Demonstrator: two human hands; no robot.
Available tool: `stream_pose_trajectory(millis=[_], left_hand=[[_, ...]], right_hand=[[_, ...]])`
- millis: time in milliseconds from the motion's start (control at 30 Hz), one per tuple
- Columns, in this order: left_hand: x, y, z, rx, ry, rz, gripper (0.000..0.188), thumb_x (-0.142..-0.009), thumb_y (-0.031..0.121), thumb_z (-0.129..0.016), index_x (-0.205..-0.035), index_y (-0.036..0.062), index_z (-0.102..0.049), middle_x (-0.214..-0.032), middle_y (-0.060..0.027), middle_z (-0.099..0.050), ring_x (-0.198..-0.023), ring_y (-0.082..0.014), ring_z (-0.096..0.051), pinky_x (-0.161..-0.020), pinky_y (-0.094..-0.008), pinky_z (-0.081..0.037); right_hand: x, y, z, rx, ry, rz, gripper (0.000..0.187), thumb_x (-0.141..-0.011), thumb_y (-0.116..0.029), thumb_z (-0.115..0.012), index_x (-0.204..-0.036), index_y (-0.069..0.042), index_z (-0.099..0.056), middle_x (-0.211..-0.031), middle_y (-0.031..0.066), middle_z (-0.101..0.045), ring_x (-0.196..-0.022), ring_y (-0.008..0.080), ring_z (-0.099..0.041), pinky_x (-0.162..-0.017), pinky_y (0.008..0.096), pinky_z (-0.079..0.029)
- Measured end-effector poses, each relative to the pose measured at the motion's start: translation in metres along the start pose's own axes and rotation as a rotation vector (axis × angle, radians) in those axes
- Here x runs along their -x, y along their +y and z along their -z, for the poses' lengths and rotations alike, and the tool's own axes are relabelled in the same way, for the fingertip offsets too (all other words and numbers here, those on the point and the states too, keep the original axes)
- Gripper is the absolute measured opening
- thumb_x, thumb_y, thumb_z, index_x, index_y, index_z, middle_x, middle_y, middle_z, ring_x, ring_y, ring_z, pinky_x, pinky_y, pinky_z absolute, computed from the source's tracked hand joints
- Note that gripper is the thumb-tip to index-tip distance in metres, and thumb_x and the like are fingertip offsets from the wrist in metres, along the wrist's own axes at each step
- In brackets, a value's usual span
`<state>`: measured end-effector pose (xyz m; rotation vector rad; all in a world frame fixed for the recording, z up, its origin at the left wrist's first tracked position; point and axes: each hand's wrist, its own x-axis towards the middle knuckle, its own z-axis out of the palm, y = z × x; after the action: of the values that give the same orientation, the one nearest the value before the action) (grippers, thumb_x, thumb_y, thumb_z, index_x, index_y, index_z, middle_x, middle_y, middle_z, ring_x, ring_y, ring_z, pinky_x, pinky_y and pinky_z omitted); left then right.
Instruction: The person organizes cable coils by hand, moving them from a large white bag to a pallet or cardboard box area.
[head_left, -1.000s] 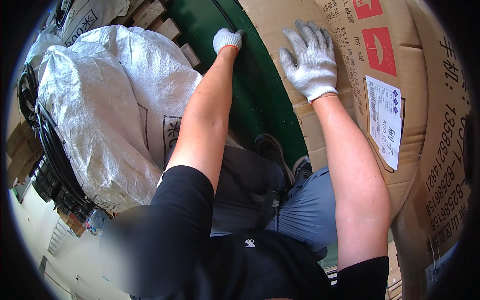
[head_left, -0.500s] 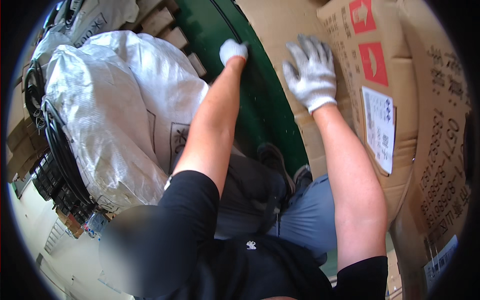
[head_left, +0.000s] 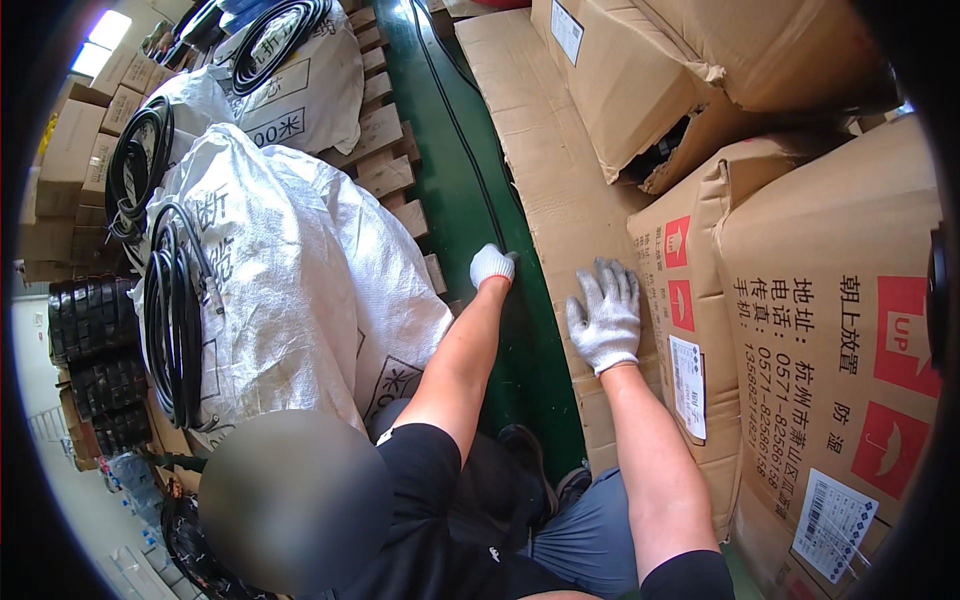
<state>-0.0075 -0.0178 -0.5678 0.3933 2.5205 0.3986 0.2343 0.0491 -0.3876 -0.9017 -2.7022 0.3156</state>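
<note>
My left hand [head_left: 492, 266], in a white knit glove, is closed low over the green floor, on a black cable [head_left: 463, 130]. The cable runs away from the hand along the aisle to the far end; the part inside my fingers is hidden. My right hand [head_left: 606, 318], in a white glove with grey fingers, lies open with its fingers spread on a flat brown cardboard surface [head_left: 548, 165]. Next to that hand stands a brown carton [head_left: 690, 330] with red marks and a white label.
Bulging white woven sacks [head_left: 265, 250] fill the left side, with coiled black cables [head_left: 172, 335] on them. Wooden pallets [head_left: 385, 175] edge the green aisle floor [head_left: 425, 190]. More cartons [head_left: 800, 230] rise on the right, and one farther carton [head_left: 650, 150] has a torn corner.
The view has tilted up, showing more of the far aisle, sacks and cartons. My left hand stays closed at the cable, and my right hand stays spread on the cardboard.
</note>
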Motion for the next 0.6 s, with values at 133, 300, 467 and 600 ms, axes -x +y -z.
stream_pose_trajectory(millis=[133,300,467,600], left_hand=[[-0.0018,0.0017,0.0015,0.01,0.007,-0.001,0.052,-0.091,0.051,-0.087,-0.11,0.0036,-0.081,-0.115,-0.025,-0.08,-0.11,-0.0455,-0.077,-0.095,-0.053,-0.062],[-0.0014,0.0044,0.0011,-0.006,0.003,0.004,0.051,-0.091,0.051,-0.087,-0.111,0.0046,-0.081,-0.116,-0.0239,-0.081,-0.11,-0.0447,-0.077,-0.095,-0.0526,-0.062],[-0.0018,0.0029,0.0001,0.008,-0.004,0.011,0.05,-0.093,0.05,-0.085,-0.11,0.0038,-0.081,-0.116,-0.0236,-0.08,-0.11,-0.0452,-0.076,-0.096,-0.0516,-0.061],[-0.0031,-0.0005,-0.0017,0.008,0.01,0.005,0.05,-0.092,0.05,-0.086,-0.111,0.0036,-0.081,-0.116,-0.0236,-0.08,-0.11,-0.0455,-0.076,-0.096,-0.0517,-0.061]], right_hand=[[-0.0022,0.0014,-0.0008,-0.004,-0.004,0.007,0.047,-0.099,-0.034,-0.07,-0.141,-0.012,-0.069,-0.157,0.0204,-0.058,-0.149,0.0448,-0.05,-0.13,0.0624,-0.032],[-0.0023,0.0029,-0.0013,0.009,-0.007,0.007,0.048,-0.099,-0.034,-0.07,-0.141,-0.012,-0.068,-0.158,0.0205,-0.058,-0.149,0.0448,-0.05,-0.13,0.0626,-0.031],[-0.0019,0.0027,-0.0016,0.003,-0.01,0.006,0.047,-0.099,-0.034,-0.07,-0.142,-0.013,-0.068,-0.158,0.0204,-0.058,-0.149,0.0448,-0.05,-0.13,0.0626,-0.031],[-0.0014,0.0017,-0.0021,0.003,-0.004,0.007,0.047,-0.099,-0.034,-0.07,-0.141,-0.013,-0.068,-0.157,0.0204,-0.058,-0.149,0.0443,-0.05,-0.13,0.0626,-0.031]])
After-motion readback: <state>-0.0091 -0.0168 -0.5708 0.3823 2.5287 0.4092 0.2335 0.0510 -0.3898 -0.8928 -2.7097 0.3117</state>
